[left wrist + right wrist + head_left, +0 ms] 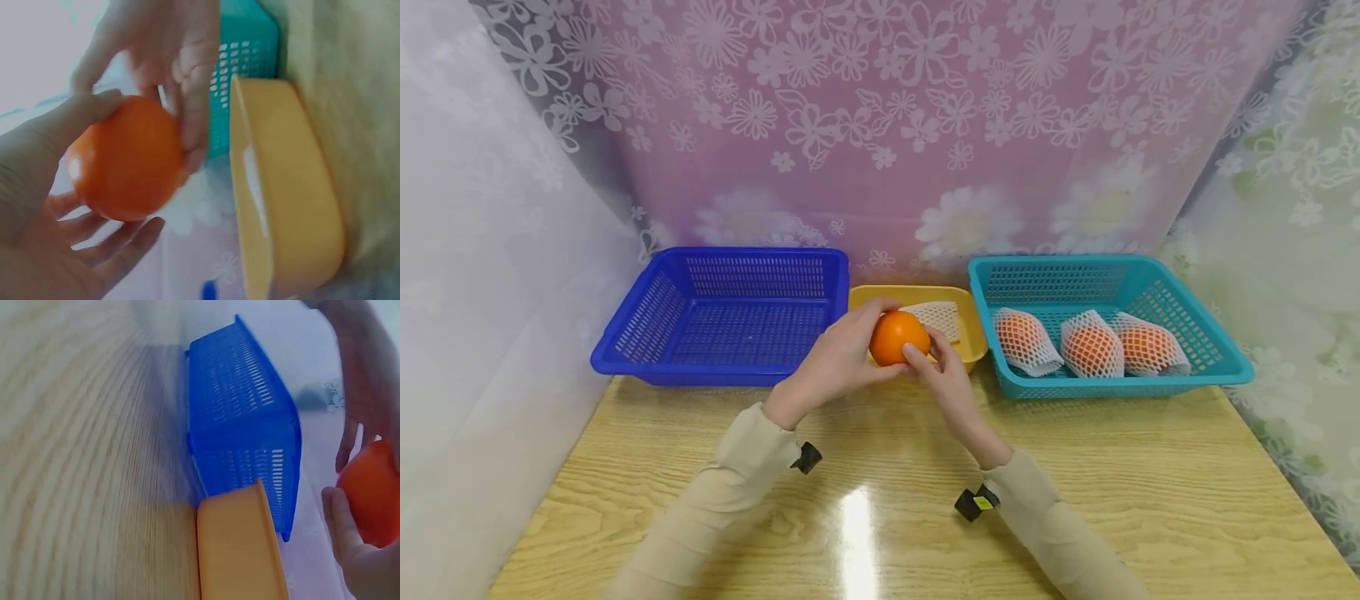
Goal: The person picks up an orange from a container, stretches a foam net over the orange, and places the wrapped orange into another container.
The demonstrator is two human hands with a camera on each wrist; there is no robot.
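Note:
A bare orange [897, 337] is held up between both hands, over the yellow basket [976, 333]. My left hand [842, 348] grips it from the left, thumb and fingers spread round its side, as the left wrist view also shows. From the right, my right hand [946, 375] holds the same orange, its thumb on the near face and the fingers behind. A white foam net [942, 317] lies in the yellow basket, partly hidden by the orange and hands. In the right wrist view the orange [372, 494] is cut off by the frame's edge.
A blue basket [745, 377] with nothing in it stands on the left. On the right, a teal basket [1105, 387] holds three oranges in white foam nets [1092, 346]. All stand along the back of the wooden table [895, 467], before a flowered curtain [880, 125].

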